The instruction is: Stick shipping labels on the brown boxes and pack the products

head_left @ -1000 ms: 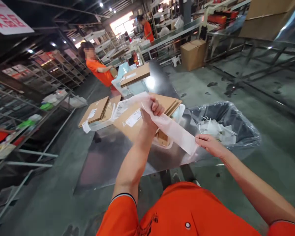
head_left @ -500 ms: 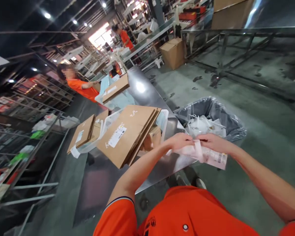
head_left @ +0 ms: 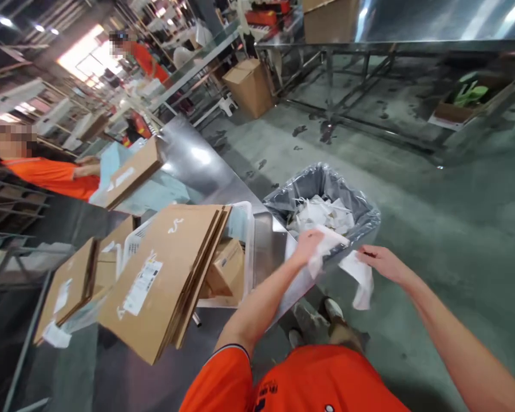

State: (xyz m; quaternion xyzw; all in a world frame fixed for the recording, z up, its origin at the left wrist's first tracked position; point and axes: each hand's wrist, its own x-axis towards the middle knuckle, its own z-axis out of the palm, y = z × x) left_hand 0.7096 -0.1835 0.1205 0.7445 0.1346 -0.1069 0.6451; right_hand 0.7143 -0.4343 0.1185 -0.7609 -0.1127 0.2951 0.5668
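The left hand (head_left: 308,247) is closed on a crumpled strip of white paper (head_left: 325,249), pinching it just in front of the bin's near rim. The right hand (head_left: 380,264) is curling its fingers (head_left: 367,256) around the top of a second, hanging strip of white paper (head_left: 361,281). I cannot tell whether the two strips are joined.

Just beyond the hands, a bin lined with a grey plastic bag (head_left: 321,186) is holding a heap of white paper scraps (head_left: 321,213). It is standing beside the right edge of a steel worktop (head_left: 272,243). On that worktop, near the left hand, a white plastic basket (head_left: 244,229) is holding a small cardboard box (head_left: 227,269). A stack of flat cardboard mailers (head_left: 163,280) with a white label is leaning against the basket, and another flat mailer (head_left: 68,286) is lying to its left. Farther along, a co-worker (head_left: 47,178) in an orange shirt is reaching toward a pale blue tray (head_left: 146,194) that carries a mailer.
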